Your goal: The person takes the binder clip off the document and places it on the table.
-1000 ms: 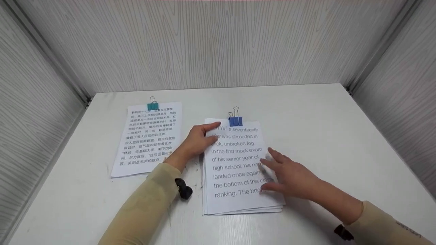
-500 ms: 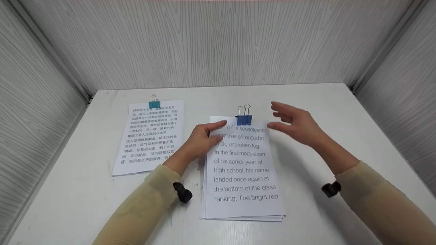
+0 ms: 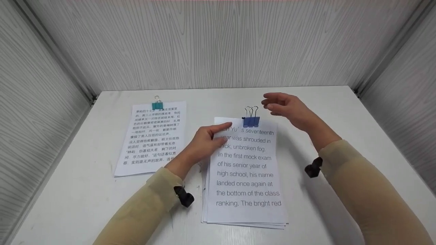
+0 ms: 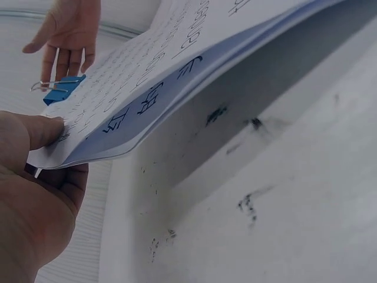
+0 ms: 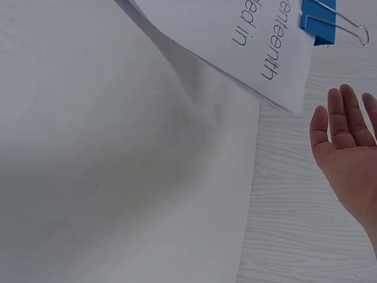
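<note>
A stack of printed English sheets (image 3: 245, 177) is held at its upper left edge by my left hand (image 3: 206, 143). In the left wrist view the thumb lies on top and the fingers curl underneath the sheets (image 4: 147, 88), which are raised off the table. A blue binder clip (image 3: 251, 121) grips the top edge, both wire handles standing up. To the right of the clip and a little beyond it hovers my right hand (image 3: 286, 109), apart from the paper. Its fingers (image 5: 339, 121) are extended and hold nothing in the right wrist view.
On the left lies another stack of sheets (image 3: 153, 139) with Chinese print and a teal binder clip (image 3: 157, 105) at its top. The white table (image 3: 85, 204) has dark marks and is bounded by wood-grain panels (image 3: 218, 44) at the back and sides.
My right hand has left the lower right edge of the stack and moved up beside the binder clip. The held stack has shifted slightly right, with my left hand still gripping it.
</note>
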Demonstrator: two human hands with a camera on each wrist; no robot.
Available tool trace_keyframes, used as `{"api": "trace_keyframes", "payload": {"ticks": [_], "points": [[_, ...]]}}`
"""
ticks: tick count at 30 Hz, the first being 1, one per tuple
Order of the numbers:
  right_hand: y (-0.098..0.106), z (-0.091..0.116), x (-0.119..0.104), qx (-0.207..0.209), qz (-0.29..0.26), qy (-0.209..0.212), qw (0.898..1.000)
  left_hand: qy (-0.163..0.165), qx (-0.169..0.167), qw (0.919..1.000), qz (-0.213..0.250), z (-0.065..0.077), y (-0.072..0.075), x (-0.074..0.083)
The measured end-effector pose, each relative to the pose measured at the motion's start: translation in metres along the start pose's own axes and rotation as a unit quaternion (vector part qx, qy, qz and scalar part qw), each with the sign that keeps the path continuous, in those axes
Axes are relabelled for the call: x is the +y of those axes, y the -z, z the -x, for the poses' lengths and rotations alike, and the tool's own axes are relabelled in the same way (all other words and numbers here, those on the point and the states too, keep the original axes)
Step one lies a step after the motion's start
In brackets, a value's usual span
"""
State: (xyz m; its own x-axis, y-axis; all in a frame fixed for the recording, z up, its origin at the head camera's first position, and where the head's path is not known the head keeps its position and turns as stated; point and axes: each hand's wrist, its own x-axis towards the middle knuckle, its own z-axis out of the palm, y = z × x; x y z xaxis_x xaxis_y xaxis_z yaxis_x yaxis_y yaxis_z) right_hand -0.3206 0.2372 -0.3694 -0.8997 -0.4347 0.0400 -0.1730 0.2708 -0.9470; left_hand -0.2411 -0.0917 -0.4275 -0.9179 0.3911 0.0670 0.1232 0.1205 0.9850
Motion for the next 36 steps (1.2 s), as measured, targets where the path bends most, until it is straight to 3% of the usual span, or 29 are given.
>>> {"api": "trace_keyframes", "payload": {"ticks": [10,18,25,36], "points": [[-0.001,-0.014,0.005,-0.057,-0.015,-0.063,0.996,-0.007,-0.009,0.9995,0.029,0.0,-0.002,0.0],[-0.005,-0.017,-0.002,-0.091,-0.029,-0.074,0.993,-0.014,-0.022,0.999,0.036,-0.002,-0.003,-0.001],[-0.01,-0.016,-0.007,-0.089,-0.023,-0.074,0.993,-0.009,-0.017,0.9992,0.034,-0.001,-0.003,0.001],[-0.017,-0.015,-0.013,-0.068,-0.058,-0.072,0.993,-0.011,-0.011,0.9989,0.045,-0.001,-0.002,0.001]]}}
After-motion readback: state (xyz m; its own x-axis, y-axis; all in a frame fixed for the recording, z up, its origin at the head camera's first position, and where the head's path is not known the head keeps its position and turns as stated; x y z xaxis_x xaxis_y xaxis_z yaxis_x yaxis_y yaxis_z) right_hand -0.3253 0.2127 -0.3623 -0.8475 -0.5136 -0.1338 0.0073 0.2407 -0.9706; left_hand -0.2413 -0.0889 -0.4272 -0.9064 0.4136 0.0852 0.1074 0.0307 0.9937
